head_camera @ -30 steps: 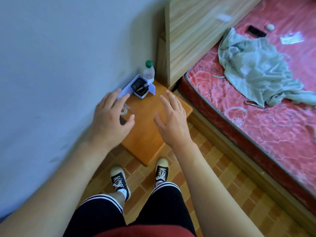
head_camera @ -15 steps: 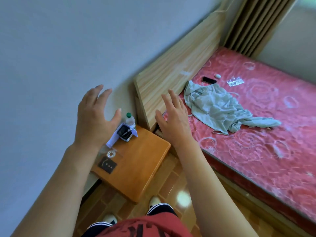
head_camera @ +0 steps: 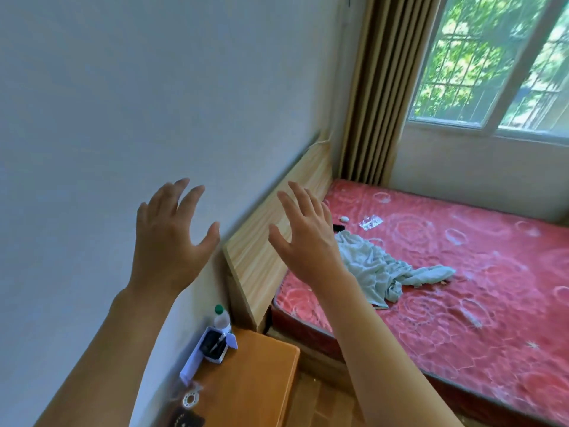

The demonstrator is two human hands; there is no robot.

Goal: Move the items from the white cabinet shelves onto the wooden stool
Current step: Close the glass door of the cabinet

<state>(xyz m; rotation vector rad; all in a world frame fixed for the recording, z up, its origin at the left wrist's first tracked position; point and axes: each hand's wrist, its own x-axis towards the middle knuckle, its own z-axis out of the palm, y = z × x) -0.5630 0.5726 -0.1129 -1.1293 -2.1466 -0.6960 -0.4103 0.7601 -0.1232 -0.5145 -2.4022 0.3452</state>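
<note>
The wooden stool (head_camera: 252,374) stands low in the view, against the wall beside the bed's headboard. On it sit a small open white box (head_camera: 214,345) with dark contents, a clear bottle with a green cap (head_camera: 221,317), a white ring-shaped item (head_camera: 190,399) and a dark card (head_camera: 184,420). My left hand (head_camera: 172,235) and my right hand (head_camera: 303,232) are both raised in the air above the stool, fingers spread, holding nothing. No white cabinet is in view.
A wooden headboard (head_camera: 271,248) runs along the wall. The red mattress (head_camera: 462,288) carries a crumpled pale cloth (head_camera: 378,269), a black object (head_camera: 338,227), a small white thing (head_camera: 344,219) and a plastic wrapper (head_camera: 370,222). A curtain (head_camera: 375,87) and window (head_camera: 498,57) are behind.
Both hands have lifted off the stool top and now hang in the air. The view has tilted up from the floor and stool toward the wall, bed and window.
</note>
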